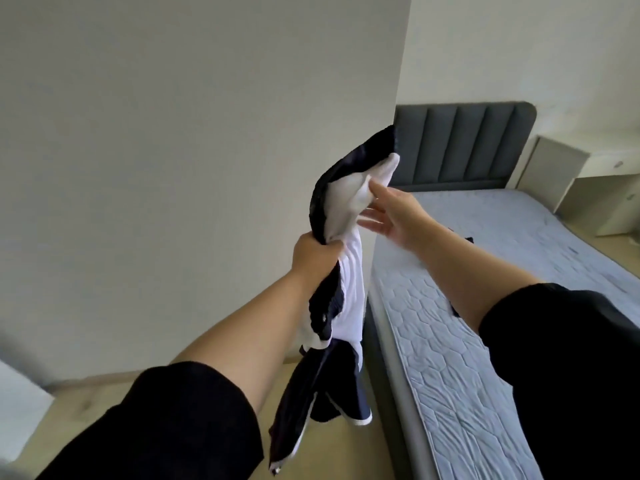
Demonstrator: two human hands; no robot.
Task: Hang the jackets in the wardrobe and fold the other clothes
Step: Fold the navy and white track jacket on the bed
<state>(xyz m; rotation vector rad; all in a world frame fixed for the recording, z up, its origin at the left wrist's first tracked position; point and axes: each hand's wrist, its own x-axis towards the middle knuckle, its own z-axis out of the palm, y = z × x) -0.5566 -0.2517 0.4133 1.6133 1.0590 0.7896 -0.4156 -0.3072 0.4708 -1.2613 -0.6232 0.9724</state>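
A dark navy and white jacket (341, 299) hangs in the air in front of me, bunched and twisted, its lower part dangling toward the floor. My left hand (313, 256) grips the bunched fabric in a fist near its upper part. My right hand (391, 213) reaches in from the right with fingers spread, its fingertips touching the white upper end of the garment. A small dark piece of clothing (468, 239) shows on the bed just past my right forearm, mostly hidden by the arm.
A bed with a pale blue quilted mattress (450, 358) and a grey padded headboard (460, 147) runs along the right. A white wall (190, 150) fills the left. White desk and drawer units (588, 168) stand at the far right. Light wooden floor (329, 452) lies below.
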